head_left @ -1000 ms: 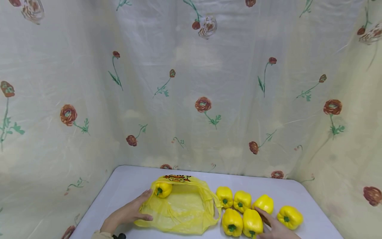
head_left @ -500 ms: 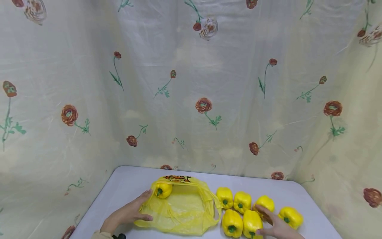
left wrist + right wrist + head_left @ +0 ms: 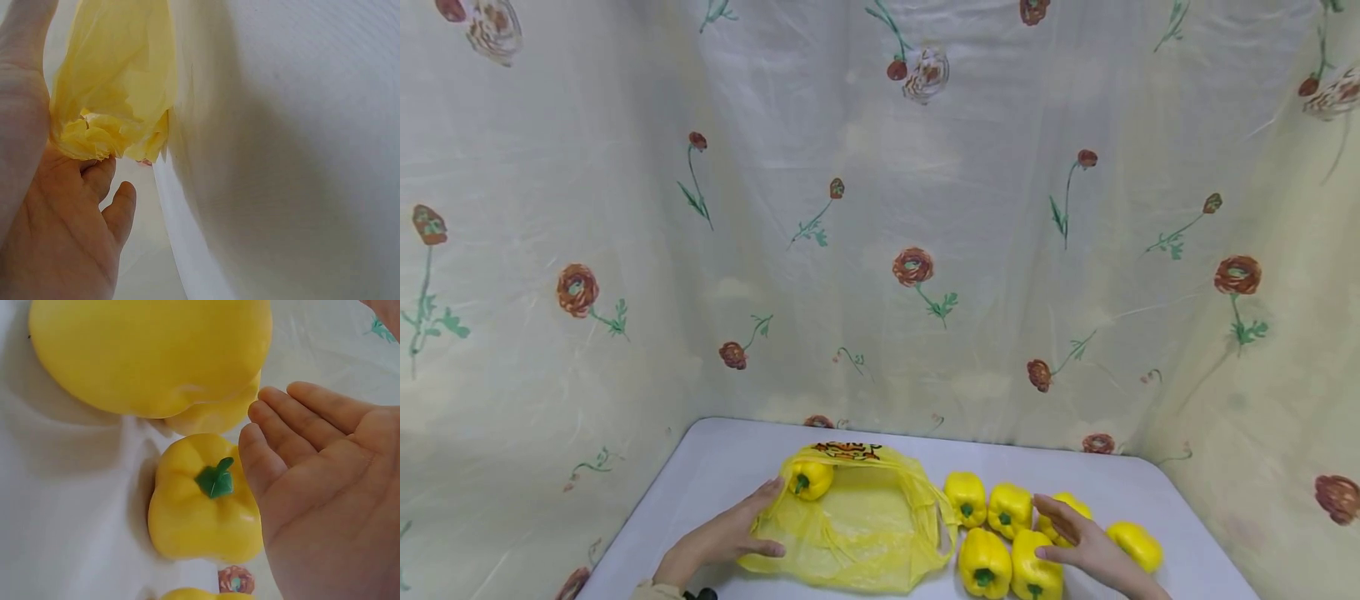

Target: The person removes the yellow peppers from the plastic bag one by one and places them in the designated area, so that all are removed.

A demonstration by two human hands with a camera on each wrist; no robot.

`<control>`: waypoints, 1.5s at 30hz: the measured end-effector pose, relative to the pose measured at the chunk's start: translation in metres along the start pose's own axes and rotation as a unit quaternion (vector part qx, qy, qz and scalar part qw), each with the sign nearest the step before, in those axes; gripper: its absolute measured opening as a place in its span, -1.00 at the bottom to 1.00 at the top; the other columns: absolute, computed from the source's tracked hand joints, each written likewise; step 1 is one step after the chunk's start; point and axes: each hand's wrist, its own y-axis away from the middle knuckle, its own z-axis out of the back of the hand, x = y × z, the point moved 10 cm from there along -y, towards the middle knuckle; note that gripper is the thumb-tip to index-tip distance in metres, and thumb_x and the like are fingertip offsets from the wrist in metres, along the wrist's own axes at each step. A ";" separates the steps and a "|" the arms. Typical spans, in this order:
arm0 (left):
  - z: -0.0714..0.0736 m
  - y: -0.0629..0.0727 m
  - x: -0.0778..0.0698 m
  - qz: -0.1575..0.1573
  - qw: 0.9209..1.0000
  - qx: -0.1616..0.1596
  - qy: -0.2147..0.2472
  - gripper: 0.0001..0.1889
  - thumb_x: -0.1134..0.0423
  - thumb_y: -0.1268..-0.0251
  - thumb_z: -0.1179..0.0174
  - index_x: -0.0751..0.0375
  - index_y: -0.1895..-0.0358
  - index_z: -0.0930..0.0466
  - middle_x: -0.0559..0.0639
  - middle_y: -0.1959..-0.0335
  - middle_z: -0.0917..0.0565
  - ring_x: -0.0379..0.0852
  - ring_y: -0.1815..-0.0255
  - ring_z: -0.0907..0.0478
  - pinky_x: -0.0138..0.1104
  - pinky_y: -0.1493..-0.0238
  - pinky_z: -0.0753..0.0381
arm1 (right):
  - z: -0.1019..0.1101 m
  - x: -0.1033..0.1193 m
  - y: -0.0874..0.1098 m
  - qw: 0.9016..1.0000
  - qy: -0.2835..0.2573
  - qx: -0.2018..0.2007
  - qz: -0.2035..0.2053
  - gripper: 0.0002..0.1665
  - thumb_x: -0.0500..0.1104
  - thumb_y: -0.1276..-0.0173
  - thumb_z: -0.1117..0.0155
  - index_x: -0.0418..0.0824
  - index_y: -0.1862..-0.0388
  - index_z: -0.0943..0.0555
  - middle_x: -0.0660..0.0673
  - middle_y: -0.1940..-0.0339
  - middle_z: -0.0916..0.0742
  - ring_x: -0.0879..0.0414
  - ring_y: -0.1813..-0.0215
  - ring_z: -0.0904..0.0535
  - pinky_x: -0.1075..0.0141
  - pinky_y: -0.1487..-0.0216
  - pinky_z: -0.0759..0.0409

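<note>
A thin yellow plastic bag [image 3: 857,533] lies on its side on the table with its mouth toward me. Just inside its mouth, at the left, sits one yellow bell pepper [image 3: 811,481]. My left hand [image 3: 718,537] rests against the bag's left edge, thumb and fingers apart; in the left wrist view its fingers [image 3: 119,212] are loosely bent beside the bag [image 3: 119,69]. My right hand [image 3: 1097,550], fingers spread and holding nothing, hovers over the right-hand peppers. It partly hides a back pepper [image 3: 1075,504]. The right wrist view shows its bare palm [image 3: 337,500] beside a green-stemmed pepper [image 3: 200,525].
Several loose yellow bell peppers stand right of the bag, including a front-row pepper [image 3: 983,562] and a far-right pepper [image 3: 1137,546]. A flower-printed curtain [image 3: 910,333] encloses the white table [image 3: 730,450] at the back and sides.
My right hand has moved off the peppers and slightly farther back, its fingers spreading. The left hand, the bag and the peppers have stayed in place.
</note>
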 end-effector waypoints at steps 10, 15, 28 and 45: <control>-0.001 0.000 0.000 -0.003 1.000 0.000 0.004 0.14 -0.25 -0.01 -0.32 0.11 -0.56 0.16 0.24 -0.57 0.09 0.33 -0.55 0.09 0.28 -0.43 -0.01 | 0.001 0.007 -0.011 0.999 -0.034 -0.006 0.019 0.00 0.01 -0.29 -0.34 -0.31 -0.52 -0.06 -0.40 -0.51 -0.23 -0.34 -0.53 -0.04 -0.18 -0.50 -0.07; -0.003 -0.001 0.001 -0.007 1.000 -0.002 0.003 0.14 -0.25 -0.02 -0.32 0.11 -0.56 0.15 0.23 -0.57 0.08 0.32 -0.54 0.08 0.29 -0.42 -0.03 | 0.003 0.016 -0.016 0.999 -0.021 -0.034 0.028 0.00 0.00 -0.25 -0.38 -0.27 -0.51 -0.10 -0.36 -0.50 -0.28 -0.29 -0.53 -0.11 -0.13 -0.50 -0.13; -0.003 -0.001 0.000 -0.006 1.000 -0.002 -0.002 0.13 -0.24 -0.01 -0.32 0.13 -0.56 0.13 0.22 -0.58 0.07 0.31 -0.55 0.08 0.27 -0.43 -0.03 | -0.009 0.062 -0.026 0.995 -0.032 -0.055 0.080 -0.04 -0.02 -0.24 -0.40 -0.24 -0.48 -0.14 -0.29 -0.47 -0.34 -0.23 -0.49 -0.20 -0.14 -0.49 -0.15; -0.001 -0.002 0.001 0.009 1.000 -0.003 -0.017 0.15 -0.26 0.02 -0.33 0.12 -0.56 0.12 0.19 -0.58 0.06 0.27 -0.56 0.08 0.23 -0.46 -0.03 | -0.071 0.138 -0.045 0.978 -0.051 0.016 0.201 -0.16 -0.06 -0.33 -0.31 -0.14 -0.48 -0.15 -0.22 -0.48 -0.32 -0.17 -0.52 -0.17 0.01 -0.49 -0.11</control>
